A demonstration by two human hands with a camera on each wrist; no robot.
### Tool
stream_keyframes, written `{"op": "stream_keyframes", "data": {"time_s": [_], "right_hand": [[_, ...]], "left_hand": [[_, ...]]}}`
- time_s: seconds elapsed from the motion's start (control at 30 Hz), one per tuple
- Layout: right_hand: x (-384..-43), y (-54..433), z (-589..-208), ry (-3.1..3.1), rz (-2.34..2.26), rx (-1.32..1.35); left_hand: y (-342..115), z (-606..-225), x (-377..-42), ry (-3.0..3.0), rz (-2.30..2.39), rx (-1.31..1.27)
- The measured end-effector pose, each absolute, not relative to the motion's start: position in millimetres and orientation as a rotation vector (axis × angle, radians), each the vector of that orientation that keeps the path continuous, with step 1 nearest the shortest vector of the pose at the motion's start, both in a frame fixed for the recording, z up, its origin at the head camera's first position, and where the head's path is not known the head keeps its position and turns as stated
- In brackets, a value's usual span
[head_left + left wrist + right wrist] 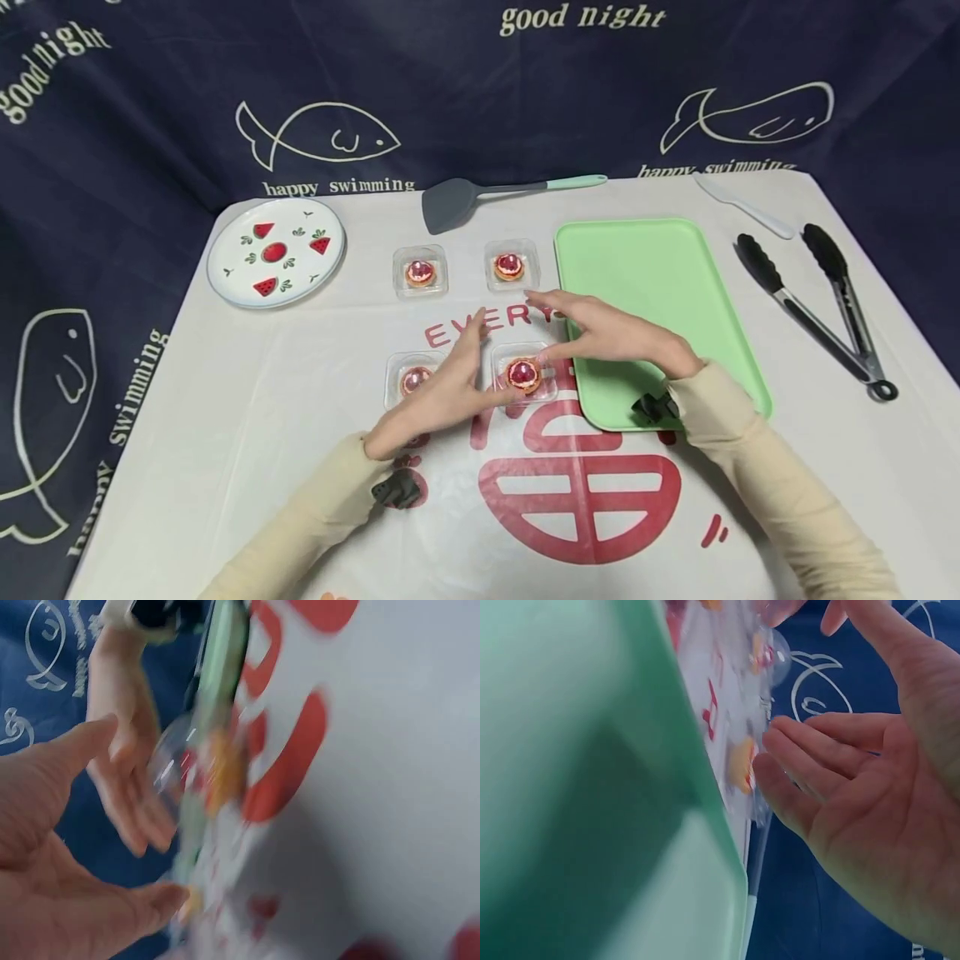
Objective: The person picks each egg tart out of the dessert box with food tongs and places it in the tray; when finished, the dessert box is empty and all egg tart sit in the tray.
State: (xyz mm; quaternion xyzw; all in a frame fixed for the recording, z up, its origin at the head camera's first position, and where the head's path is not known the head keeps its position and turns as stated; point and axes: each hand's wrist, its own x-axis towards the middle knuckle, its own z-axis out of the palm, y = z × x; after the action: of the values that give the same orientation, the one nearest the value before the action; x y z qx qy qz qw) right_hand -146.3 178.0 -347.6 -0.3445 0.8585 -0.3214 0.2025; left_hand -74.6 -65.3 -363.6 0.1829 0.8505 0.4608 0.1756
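Both hands hover around one clear plastic box [542,392] that holds a small tart [522,376] with red topping. To its left is my left hand [450,385], thumb and fingers spread apart, partly covering a second boxed tart [415,381]. My right hand [618,329] comes from the right over the edge of the green tray [652,267], its thumb near the box's right side and fingers above it. In the left wrist view the boxed tart [223,769] is blurred between the hands. Neither hand visibly grips anything; whether the thumbs touch the box, I cannot tell.
Two more boxed tarts [420,272] stand farther back. A watermelon-patterned plate [240,225] lies back left and a grey spatula [453,204] at the rear edge. On the right lie tongs [825,333] and a white plastic knife [742,204].
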Motion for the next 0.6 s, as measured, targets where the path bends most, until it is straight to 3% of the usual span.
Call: {"op": "stream_keyframes", "data": {"time_s": [0.6], "right_hand": [[-129, 159, -362, 2.332, -0.722, -1.05]], "left_hand": [[-37, -396, -60, 2.628, 1.251, 0.465]]}}
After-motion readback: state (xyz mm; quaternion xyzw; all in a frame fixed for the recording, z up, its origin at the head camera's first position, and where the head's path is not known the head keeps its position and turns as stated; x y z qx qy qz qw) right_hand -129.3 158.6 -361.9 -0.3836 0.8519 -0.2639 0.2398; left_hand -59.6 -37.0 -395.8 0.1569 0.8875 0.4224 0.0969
